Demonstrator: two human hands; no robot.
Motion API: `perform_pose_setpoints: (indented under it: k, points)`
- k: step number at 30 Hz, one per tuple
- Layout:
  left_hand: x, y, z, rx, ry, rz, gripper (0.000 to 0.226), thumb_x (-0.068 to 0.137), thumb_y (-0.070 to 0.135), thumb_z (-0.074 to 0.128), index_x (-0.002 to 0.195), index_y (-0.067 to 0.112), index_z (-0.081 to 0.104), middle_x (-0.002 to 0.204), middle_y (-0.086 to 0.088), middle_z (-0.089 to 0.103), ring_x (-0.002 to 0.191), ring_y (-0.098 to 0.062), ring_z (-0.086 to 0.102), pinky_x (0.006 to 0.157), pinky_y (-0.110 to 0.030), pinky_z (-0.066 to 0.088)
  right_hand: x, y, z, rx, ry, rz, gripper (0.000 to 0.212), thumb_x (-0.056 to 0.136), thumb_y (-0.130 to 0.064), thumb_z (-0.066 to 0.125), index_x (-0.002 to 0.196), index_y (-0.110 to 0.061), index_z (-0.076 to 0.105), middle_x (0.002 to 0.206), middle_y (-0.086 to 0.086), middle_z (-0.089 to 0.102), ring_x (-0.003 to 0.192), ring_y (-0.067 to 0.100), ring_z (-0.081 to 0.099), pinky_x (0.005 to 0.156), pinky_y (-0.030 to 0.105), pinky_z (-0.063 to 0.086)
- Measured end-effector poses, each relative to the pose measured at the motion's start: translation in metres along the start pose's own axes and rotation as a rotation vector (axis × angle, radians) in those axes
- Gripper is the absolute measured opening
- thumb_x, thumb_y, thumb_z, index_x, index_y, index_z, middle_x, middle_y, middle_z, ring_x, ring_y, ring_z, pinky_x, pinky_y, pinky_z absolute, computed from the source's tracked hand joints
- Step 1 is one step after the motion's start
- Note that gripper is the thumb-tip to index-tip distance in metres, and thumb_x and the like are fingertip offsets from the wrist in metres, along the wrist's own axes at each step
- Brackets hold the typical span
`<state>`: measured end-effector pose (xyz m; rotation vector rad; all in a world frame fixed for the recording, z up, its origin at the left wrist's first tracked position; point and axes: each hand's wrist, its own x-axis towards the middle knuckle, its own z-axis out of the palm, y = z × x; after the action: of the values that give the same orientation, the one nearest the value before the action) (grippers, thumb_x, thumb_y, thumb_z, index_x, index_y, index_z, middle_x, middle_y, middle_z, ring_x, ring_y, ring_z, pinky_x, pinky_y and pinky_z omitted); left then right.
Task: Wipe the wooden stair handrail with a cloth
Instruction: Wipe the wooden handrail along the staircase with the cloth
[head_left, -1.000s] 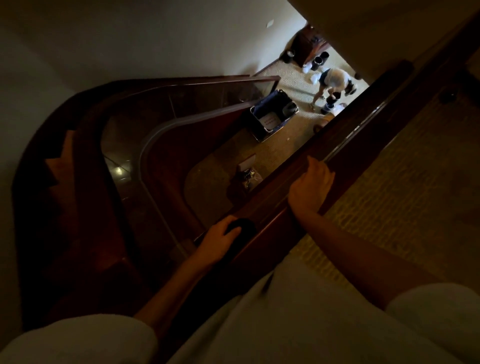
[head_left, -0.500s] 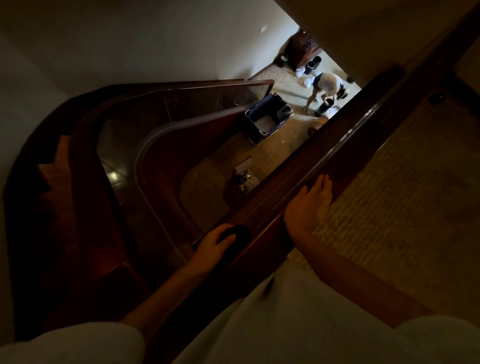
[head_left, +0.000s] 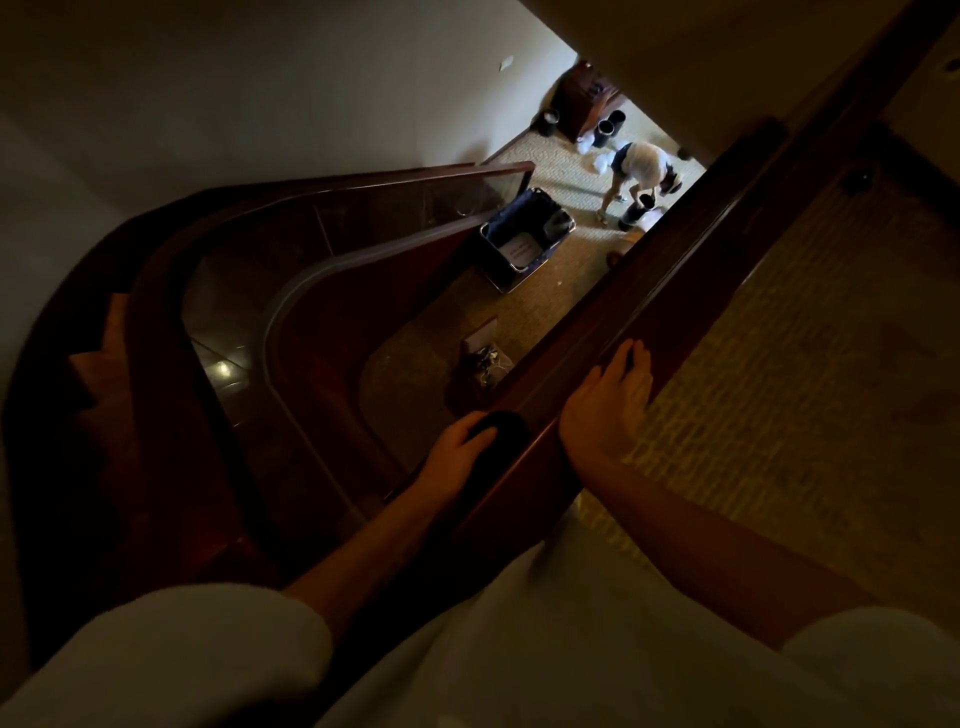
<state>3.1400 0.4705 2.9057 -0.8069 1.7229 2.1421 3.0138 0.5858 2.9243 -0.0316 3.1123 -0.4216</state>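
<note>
The dark wooden handrail (head_left: 675, 280) runs diagonally from the lower middle up to the upper right. My left hand (head_left: 454, 447) grips a dark cloth (head_left: 501, 431) against the rail's near, stairwell side. My right hand (head_left: 613, 400) lies flat on the rail's landing side, a little further up, fingers straight and pointing along the rail. The light is dim, so the cloth's shape is hard to read.
Left of the rail is an open curved stairwell with a lower glass-and-wood balustrade (head_left: 332, 228). Far below are a blue cart (head_left: 524, 239), a small pile of items (head_left: 483, 358) and a person bending over (head_left: 641, 171). Patterned carpet (head_left: 805, 364) covers the landing at right.
My right hand's fingers, curled over the rail a second ago, now lie straight. My left hand with the cloth has stayed at nearly the same spot on the rail.
</note>
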Motion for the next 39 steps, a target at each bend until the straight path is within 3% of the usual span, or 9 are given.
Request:
perform_pose_setpoints:
  k: [5,10,15,20,23,28,32,37,39]
  points:
    - [-0.068,-0.041,-0.047,0.024,0.038,-0.081,0.018,0.099,0.013,0.047,0.106,0.018,0.064,0.092,0.000,0.072,0.076,-0.015,0.069,0.067,-0.024,0.055,0.000,-0.001,-0.003,-0.008,-0.021,0.003,0.052,0.105,-0.019,0.034,0.153,-0.004,0.022,0.160,0.016,0.019,0.149,0.028,0.016,0.122,0.038,0.011]
    - [-0.079,-0.043,-0.063,0.141,-0.022,-0.096,0.019,0.098,0.012,0.050,0.109,0.019,0.064,0.099,-0.002,0.071,0.085,-0.016,0.070,0.074,-0.024,0.054,0.001,-0.001,-0.002,-0.013,-0.030,0.007,0.052,0.105,-0.019,0.035,0.153,-0.004,0.021,0.160,0.016,0.019,0.149,0.028,0.016,0.122,0.040,0.013]
    - [-0.034,-0.012,-0.020,0.083,-0.011,-0.012,0.020,0.101,0.015,0.043,0.110,0.025,0.058,0.102,0.000,0.065,0.074,-0.003,0.067,0.063,-0.016,0.051,0.000,0.000,0.000,-0.013,-0.018,0.010,0.051,0.105,-0.018,0.035,0.153,-0.003,0.023,0.160,0.018,0.020,0.149,0.030,0.018,0.122,0.039,0.014]
    - [0.042,0.027,0.022,0.061,-0.029,0.018,0.029,0.103,0.021,0.041,0.130,0.019,0.053,0.127,-0.004,0.059,0.113,-0.018,0.060,0.097,-0.036,0.049,0.002,-0.002,0.003,-0.012,-0.001,0.032,0.051,0.105,-0.016,0.037,0.153,-0.004,0.023,0.160,0.017,0.020,0.149,0.030,0.018,0.122,0.039,0.013]
    - [0.073,0.046,0.050,-0.021,0.003,0.032,0.033,0.104,0.020,0.042,0.135,0.013,0.051,0.133,-0.009,0.057,0.121,-0.019,0.055,0.104,-0.038,0.045,0.003,-0.001,0.003,0.022,0.004,0.028,0.050,0.105,-0.014,0.037,0.152,-0.002,0.025,0.159,0.019,0.021,0.149,0.031,0.018,0.121,0.039,0.011]
    - [0.072,0.042,0.054,-0.068,0.032,0.050,0.033,0.104,0.024,0.041,0.135,0.017,0.050,0.129,-0.001,0.058,0.115,-0.011,0.057,0.092,-0.022,0.047,0.004,0.000,0.006,0.030,0.001,0.015,0.051,0.104,-0.014,0.037,0.152,-0.002,0.023,0.160,0.018,0.019,0.149,0.031,0.015,0.121,0.037,0.006]
    - [0.039,0.018,0.037,-0.068,0.080,0.005,0.030,0.103,0.023,0.042,0.131,0.018,0.054,0.128,-0.004,0.060,0.119,-0.021,0.058,0.102,-0.039,0.046,0.004,0.002,0.006,0.009,0.002,0.021,0.052,0.104,-0.014,0.038,0.153,-0.003,0.023,0.160,0.019,0.020,0.149,0.032,0.016,0.120,0.037,0.006]
    - [0.004,0.003,0.020,-0.021,0.126,-0.003,0.021,0.102,0.023,0.046,0.117,0.027,0.060,0.114,0.000,0.066,0.104,-0.018,0.066,0.092,-0.038,0.052,0.003,-0.002,0.005,0.040,0.005,0.029,0.052,0.103,-0.014,0.042,0.151,-0.002,0.026,0.158,0.019,0.024,0.148,0.033,0.020,0.120,0.041,0.012]
    - [-0.009,0.002,0.012,0.011,0.137,0.011,0.021,0.101,0.021,0.047,0.113,0.027,0.063,0.107,0.003,0.070,0.096,-0.012,0.069,0.083,-0.029,0.055,0.003,-0.002,0.005,0.069,-0.002,0.013,0.052,0.103,-0.015,0.042,0.151,-0.002,0.026,0.159,0.019,0.023,0.148,0.033,0.019,0.120,0.040,0.010]
